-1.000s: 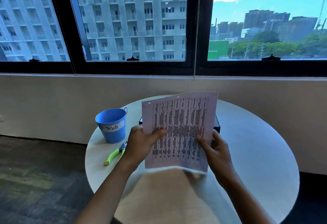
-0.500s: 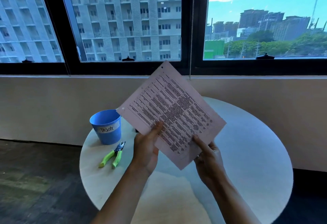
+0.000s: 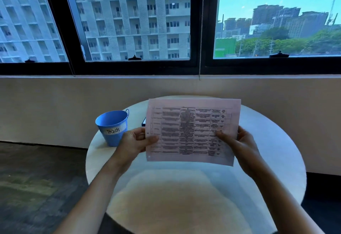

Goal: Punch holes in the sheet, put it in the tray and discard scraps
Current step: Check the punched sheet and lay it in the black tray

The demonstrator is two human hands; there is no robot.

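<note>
A printed sheet [image 3: 191,132] with a table of text is held in landscape above the round white table [image 3: 276,159]. My left hand [image 3: 135,144] pinches its left edge and my right hand [image 3: 238,145] pinches its right edge. Small punched holes show along the sheet's left margin. A blue bucket [image 3: 112,127] labelled "Trash" stands at the table's left, just beyond my left hand. A dark tray [image 3: 144,122] shows only as a corner behind the sheet. The hole punch is hidden behind my left hand.
A low wall and black-framed windows run behind the table. Dark carpet lies to the left, below the table edge. The near half of the tabletop reflects light.
The sheet has turned from upright, through a diagonal, to landscape. My hands have shifted to its left and right edges. The green-handled punch is now hidden.
</note>
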